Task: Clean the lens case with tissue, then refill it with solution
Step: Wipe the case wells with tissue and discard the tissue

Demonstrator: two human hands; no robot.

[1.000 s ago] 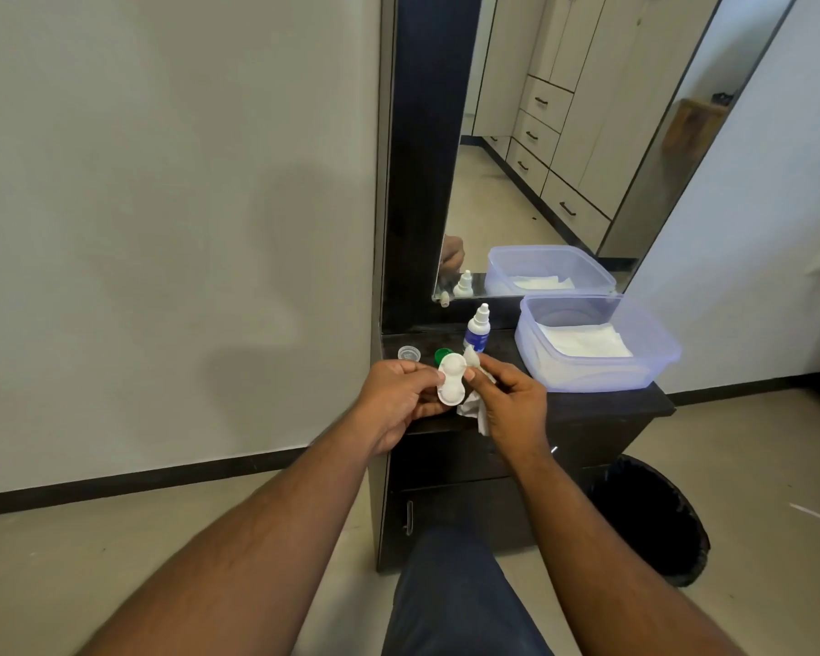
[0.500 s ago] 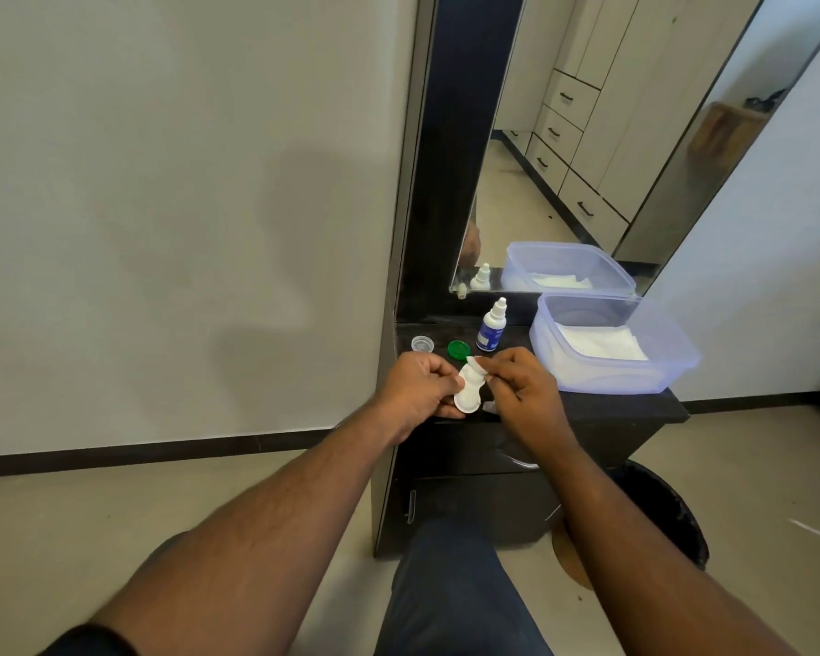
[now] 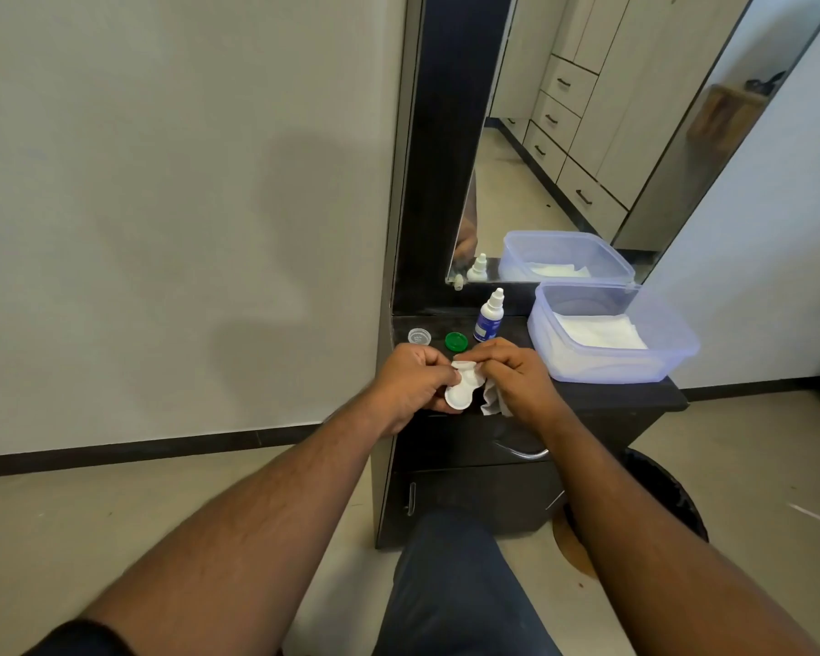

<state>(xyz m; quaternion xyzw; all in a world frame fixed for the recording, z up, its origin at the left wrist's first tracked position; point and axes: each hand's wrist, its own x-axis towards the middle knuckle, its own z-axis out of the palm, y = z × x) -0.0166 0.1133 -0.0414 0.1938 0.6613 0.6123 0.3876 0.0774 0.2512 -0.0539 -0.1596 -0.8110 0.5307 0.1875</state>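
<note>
Through the head camera I see my two hands meeting over the front edge of the dark surface (image 3: 602,395). My left hand (image 3: 410,383) has its fingers curled round the white lens case (image 3: 462,390), gripping its far well while the near well hangs open toward me. The case sits between both hands, at about three o'clock from the left hand and nine o'clock from the right. My right hand (image 3: 517,376) pinches a white tissue (image 3: 493,400) against the far end of the case; a loose fold of the tissue droops below the fingers, just beside the case.

At twelve o'clock from the hands stands the solution bottle (image 3: 489,317), upright, white-capped with a blue label. A green cap (image 3: 456,341) lies at eleven o'clock, and a clear cap (image 3: 419,336) lies further left of it. At two o'clock sits a translucent tub (image 3: 635,366) with white tissues inside. A mirror (image 3: 588,134) rises behind, and a dark bin (image 3: 668,494) stands on the floor at four o'clock.
</note>
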